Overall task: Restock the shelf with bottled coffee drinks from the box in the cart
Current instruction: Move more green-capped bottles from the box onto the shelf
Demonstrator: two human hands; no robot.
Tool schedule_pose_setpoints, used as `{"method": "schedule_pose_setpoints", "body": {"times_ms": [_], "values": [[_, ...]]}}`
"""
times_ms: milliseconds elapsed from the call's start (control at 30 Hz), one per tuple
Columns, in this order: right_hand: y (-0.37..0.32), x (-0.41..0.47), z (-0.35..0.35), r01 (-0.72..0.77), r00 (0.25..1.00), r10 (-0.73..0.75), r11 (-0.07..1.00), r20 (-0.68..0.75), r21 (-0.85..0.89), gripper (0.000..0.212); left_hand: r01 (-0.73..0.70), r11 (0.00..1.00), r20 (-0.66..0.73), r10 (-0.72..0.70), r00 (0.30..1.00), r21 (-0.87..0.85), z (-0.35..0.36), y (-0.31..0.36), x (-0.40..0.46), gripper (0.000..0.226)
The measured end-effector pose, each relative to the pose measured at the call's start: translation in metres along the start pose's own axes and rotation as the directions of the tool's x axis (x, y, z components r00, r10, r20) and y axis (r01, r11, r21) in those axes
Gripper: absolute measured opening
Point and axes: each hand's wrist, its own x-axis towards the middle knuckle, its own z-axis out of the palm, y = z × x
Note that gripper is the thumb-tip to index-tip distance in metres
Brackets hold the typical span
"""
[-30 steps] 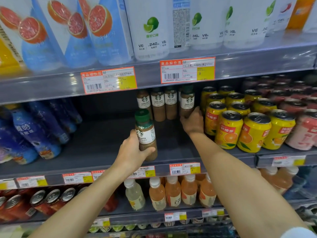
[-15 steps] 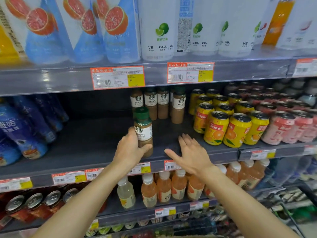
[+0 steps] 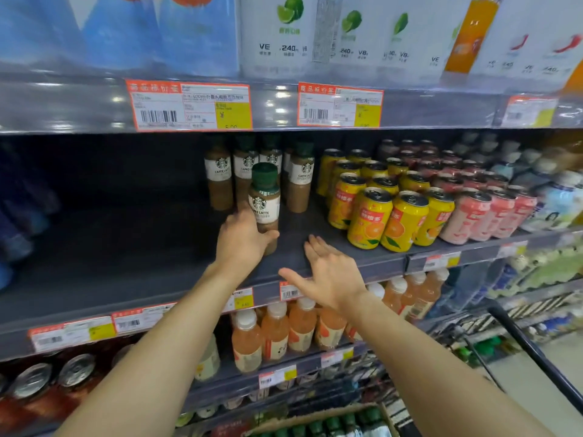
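Note:
My left hand (image 3: 241, 239) grips a brown coffee bottle (image 3: 264, 200) with a green cap and white latte label, standing upright on the dark middle shelf (image 3: 126, 247). Behind it, several matching coffee bottles (image 3: 298, 181) stand in a row at the back of the shelf. My right hand (image 3: 329, 272) hovers over the shelf's front edge, fingers spread, holding nothing. At the bottom edge, a cardboard box (image 3: 318, 419) shows several green bottle caps inside.
Yellow orange-drink cans (image 3: 370, 216) and pink cans (image 3: 479, 216) fill the shelf to the right. Blue bottles (image 3: 19, 222) stand at far left. Orange juice bottles (image 3: 274, 332) line the shelf below. A black cart handle (image 3: 536, 354) runs at lower right. Price tags (image 3: 189, 105) hang overhead.
My right hand let go of the back-row bottle and drew back to the shelf's front edge, now open. My left hand moved its bottle deeper onto the shelf. The view shifted right and down.

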Motion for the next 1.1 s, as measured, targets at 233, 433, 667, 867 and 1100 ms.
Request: {"method": "schedule_pose_setpoints", "body": {"times_ms": [233,433,667,867,1100], "values": [[0.001,0.001,0.001,-0.004,1.0,0.004,1.0,0.007,-0.002,0.116,0.017,1.0,0.0,-0.017,1.0,-0.016,0.023,0.016,0.042,0.063],[0.004,0.002,0.006,-0.009,1.0,0.009,1.0,0.003,0.001,0.104,-0.029,1.0,-0.015,0.029,0.999,-0.005,0.038,0.019,0.067,0.062],[0.003,0.005,0.007,-0.003,1.0,0.004,1.0,-0.008,0.023,0.102,-0.032,0.999,-0.068,0.033,0.997,0.019,0.048,0.022,0.089,0.067],[0.005,0.005,0.008,0.001,1.0,-0.001,0.999,-0.014,0.042,0.102,-0.025,0.998,-0.09,0.03,0.996,0.062,0.054,0.023,0.099,0.07],[0.006,0.006,0.01,0.015,1.0,-0.014,0.998,-0.013,0.062,0.105,0.011,0.998,-0.099,-0.005,0.995,0.059,0.056,0.029,0.098,0.072]]}}
